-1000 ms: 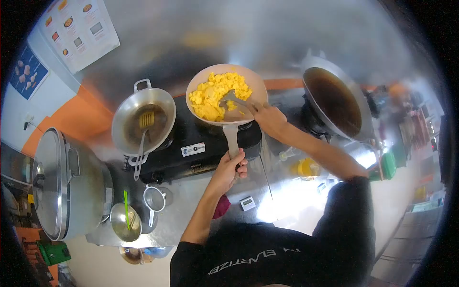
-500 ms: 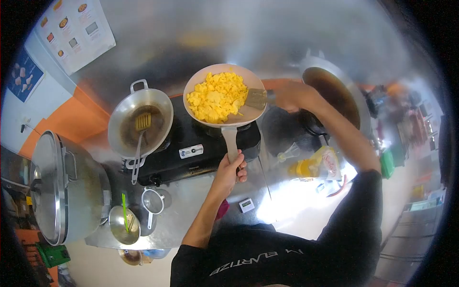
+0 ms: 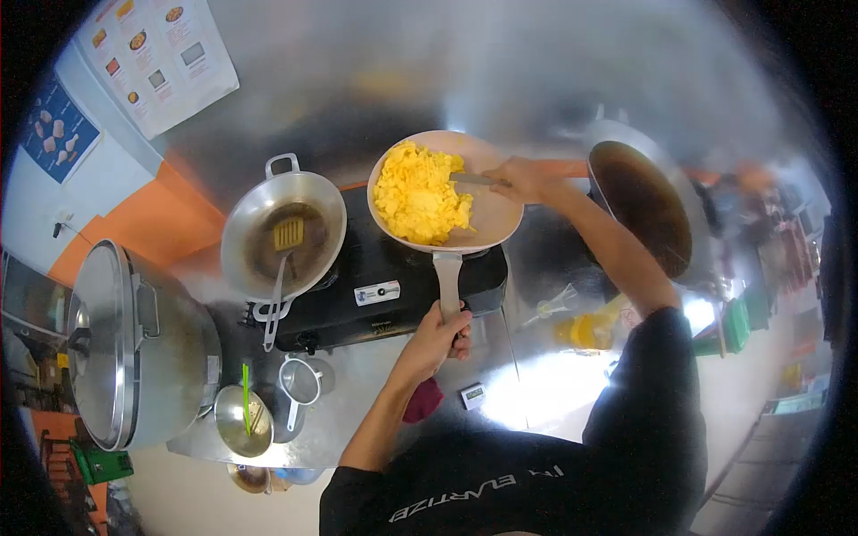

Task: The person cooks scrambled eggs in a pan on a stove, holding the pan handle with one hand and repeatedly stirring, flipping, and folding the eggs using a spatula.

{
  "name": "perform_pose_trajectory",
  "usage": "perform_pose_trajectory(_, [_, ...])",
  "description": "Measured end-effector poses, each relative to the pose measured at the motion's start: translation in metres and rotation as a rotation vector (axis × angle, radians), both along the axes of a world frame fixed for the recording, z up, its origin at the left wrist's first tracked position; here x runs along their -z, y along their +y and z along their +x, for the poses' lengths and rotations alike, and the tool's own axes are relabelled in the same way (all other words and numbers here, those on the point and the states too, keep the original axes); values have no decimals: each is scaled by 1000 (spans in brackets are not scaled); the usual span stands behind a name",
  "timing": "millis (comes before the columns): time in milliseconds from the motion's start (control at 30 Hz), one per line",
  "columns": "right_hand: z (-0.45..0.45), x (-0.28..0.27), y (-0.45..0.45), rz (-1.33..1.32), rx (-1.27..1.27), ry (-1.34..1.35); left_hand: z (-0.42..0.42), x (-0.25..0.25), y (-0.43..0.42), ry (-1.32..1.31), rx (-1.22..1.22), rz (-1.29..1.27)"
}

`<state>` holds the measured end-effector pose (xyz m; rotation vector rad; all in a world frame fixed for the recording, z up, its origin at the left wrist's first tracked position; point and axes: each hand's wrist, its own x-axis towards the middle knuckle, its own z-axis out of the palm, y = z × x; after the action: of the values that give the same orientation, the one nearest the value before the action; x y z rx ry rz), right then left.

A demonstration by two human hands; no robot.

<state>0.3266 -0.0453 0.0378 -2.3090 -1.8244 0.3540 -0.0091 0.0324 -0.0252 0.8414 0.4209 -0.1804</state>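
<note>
My left hand point(image 3: 431, 344) is wrapped round the handle point(image 3: 449, 284) of a light beige frying pan point(image 3: 496, 214) on the black gas stove. Yellow scrambled eggs point(image 3: 418, 198) are heaped on the pan's left side, and its right side shows bare. Over the pan's right rim, my right hand point(image 3: 520, 181) grips a grey spatula point(image 3: 474, 179), seen nearly edge-on, with its tip at the right edge of the eggs.
Left on the stove point(image 3: 340, 322) sits a metal wok point(image 3: 241, 241) with a slotted turner point(image 3: 288, 234) in it. A large lidded pot point(image 3: 170, 348), strainer point(image 3: 302, 382), metal bowl point(image 3: 234, 442) and timer point(image 3: 473, 396) stand nearer. Another wok point(image 3: 639, 210) holds dark liquid at right.
The spatula has turned from flat to nearly edge-on and moved against the eggs, which are now bunched further left in the pan. The whole view has shifted slightly.
</note>
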Motion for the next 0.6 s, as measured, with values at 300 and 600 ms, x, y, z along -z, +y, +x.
perform_pose_trajectory(300, [-30,-16,-80,-169,-152,-493,-2,-8,-4,20,-55,-7])
perform_pose_trajectory(600, [-94,-120,-122,-126,-65,-448,-4,-7,-4,14,-63,-43])
